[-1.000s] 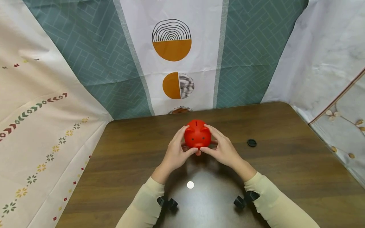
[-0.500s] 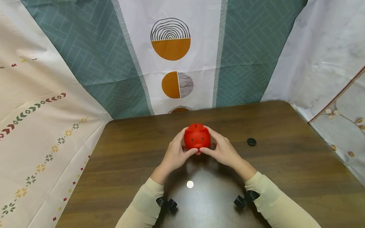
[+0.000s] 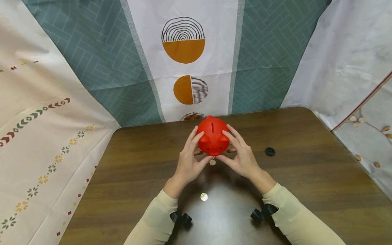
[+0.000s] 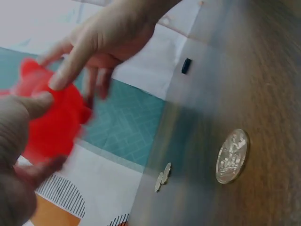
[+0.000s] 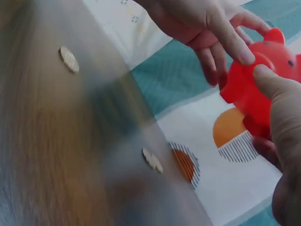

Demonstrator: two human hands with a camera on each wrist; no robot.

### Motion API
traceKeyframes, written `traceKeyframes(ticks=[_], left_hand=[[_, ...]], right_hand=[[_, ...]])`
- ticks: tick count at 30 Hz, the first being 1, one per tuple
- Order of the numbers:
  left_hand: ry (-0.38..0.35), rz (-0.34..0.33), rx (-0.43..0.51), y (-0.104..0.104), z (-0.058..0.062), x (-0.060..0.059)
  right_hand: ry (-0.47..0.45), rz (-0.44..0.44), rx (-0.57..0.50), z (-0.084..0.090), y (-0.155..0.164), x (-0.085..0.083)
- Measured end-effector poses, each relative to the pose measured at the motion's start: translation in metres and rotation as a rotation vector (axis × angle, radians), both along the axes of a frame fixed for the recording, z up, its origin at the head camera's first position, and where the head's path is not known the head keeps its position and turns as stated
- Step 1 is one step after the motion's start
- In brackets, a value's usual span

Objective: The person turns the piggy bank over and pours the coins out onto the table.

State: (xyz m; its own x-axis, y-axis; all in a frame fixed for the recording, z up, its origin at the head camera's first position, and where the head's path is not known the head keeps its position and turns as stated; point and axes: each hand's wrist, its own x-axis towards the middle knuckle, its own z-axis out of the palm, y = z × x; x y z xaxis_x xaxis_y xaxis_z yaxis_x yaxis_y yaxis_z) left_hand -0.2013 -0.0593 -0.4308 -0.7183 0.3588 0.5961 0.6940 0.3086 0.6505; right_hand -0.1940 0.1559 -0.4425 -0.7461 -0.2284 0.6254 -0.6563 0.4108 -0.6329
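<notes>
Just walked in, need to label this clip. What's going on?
A person holds a red piggy bank above a wooden-looking table, left hand and right hand gripping opposite sides. Its coin slot faces up toward the head camera. One coin lies on the table nearer the person; two more coins lie close together farther off. A black round cap sits off to the right.

Holding a red piggy bank, blurred, in left hand and right hand — off a desk bearing coins and a small dark piece.
</notes>
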Motion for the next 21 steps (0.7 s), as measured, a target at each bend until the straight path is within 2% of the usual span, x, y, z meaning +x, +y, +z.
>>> traceKeyframes(ticks=[1, 4, 6, 14, 17, 21], left_hand=[[-0.027, 0.0, -0.002, 0.0, 0.0003, -0.0003], [-0.169, 0.031, -0.05, -0.0015, -0.0023, -0.0019], [-0.225, 0.041, -0.07, -0.0025, -0.0042, -0.0033], [-0.275, 0.054, -0.092, -0.0021, -0.0068, -0.0024], [-0.212, 0.042, -0.058, -0.001, -0.0065, -0.0015], [-0.023, 0.009, 0.013, 0.0007, -0.0008, -0.0001]], right_hand=[[-0.027, 0.004, 0.001, 0.0001, -0.0002, -0.0006], [-0.166, 0.02, 0.018, -0.003, -0.001, -0.0029], [-0.211, 0.018, 0.036, -0.0047, -0.0011, -0.0046], [-0.245, 0.026, 0.034, -0.0076, -0.0012, -0.0043], [-0.199, 0.017, 0.037, -0.0056, -0.0007, -0.0028], [-0.047, 0.005, 0.002, 0.0011, -0.0008, 0.0]])
